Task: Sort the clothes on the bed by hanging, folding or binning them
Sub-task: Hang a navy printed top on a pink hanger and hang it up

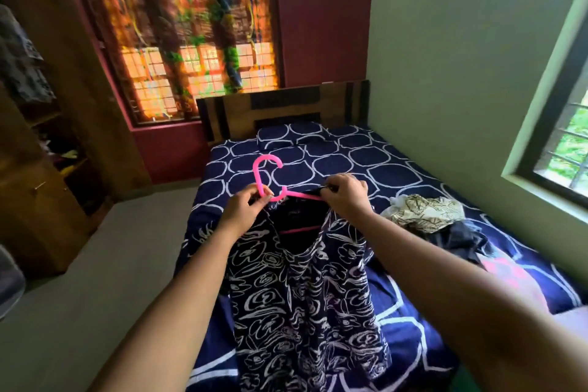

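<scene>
Most of the hanger [280, 197] is hidden: one shoulder runs behind the left hand [245, 210], the other under the right hand [346, 197] into the dress [302, 296], and only a short piece of its lower bar shows through the neckline. The dress's hem is cut off by the bottom edge. Near the bed's [397, 169] right edge the dark clothes [461, 239] and a pink thing [506, 267] are too blurred to identify, as are the wardrobe's [47, 153] shelves.

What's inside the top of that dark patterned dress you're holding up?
A pink hanger: its hook sticks out above the dress, and its lower bar shows through the neck opening. Its shoulder ends are covered by cloth and by the left hand and right hand.
</scene>
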A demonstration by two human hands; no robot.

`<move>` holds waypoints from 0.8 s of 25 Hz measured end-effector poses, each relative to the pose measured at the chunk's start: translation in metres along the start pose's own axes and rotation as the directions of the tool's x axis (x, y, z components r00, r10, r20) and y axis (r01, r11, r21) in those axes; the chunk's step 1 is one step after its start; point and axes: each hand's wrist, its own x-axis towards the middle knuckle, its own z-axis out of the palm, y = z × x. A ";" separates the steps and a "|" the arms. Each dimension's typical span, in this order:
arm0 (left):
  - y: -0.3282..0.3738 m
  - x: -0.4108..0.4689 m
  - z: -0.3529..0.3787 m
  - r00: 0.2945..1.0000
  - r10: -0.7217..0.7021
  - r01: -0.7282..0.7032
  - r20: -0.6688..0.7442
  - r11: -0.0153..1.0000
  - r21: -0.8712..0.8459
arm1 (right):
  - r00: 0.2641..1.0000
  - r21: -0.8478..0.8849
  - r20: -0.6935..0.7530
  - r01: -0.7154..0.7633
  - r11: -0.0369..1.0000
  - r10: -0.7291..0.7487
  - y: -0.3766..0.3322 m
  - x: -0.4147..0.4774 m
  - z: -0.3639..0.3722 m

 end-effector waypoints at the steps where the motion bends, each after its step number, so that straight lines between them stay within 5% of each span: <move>1: 0.008 0.003 -0.004 1.000 0.025 -0.026 -0.015 1.000 -0.001 | 1.000 0.001 -0.008 0.001 1.000 -0.001 0.000 -0.001 -0.013; 5: 0.039 0.021 -0.019 0.994 0.081 -0.082 -0.076 0.997 -0.006 | 0.991 0.161 0.083 -0.117 0.980 0.104 0.033 0.001 -0.059; 8: 0.065 0.034 -0.017 0.986 0.152 -0.153 -0.066 0.988 -0.006 | 0.993 0.014 0.111 -0.028 1.000 0.026 0.059 0.000 -0.083; 10: 0.086 0.041 -0.008 0.978 0.205 -0.206 -0.048 0.978 -0.022 | 0.997 -0.087 0.043 0.074 0.993 -0.071 0.059 -0.001 -0.099; 16: 0.140 0.055 0.025 0.911 0.412 -0.413 -0.029 0.911 -0.022 | 0.985 0.025 -0.164 0.058 0.998 -0.053 0.072 0.005 -0.159; 20: 0.128 0.059 0.017 0.955 0.298 -0.298 -0.016 0.955 -0.009 | 0.970 -0.012 -0.225 0.090 0.996 -0.090 0.099 0.013 -0.215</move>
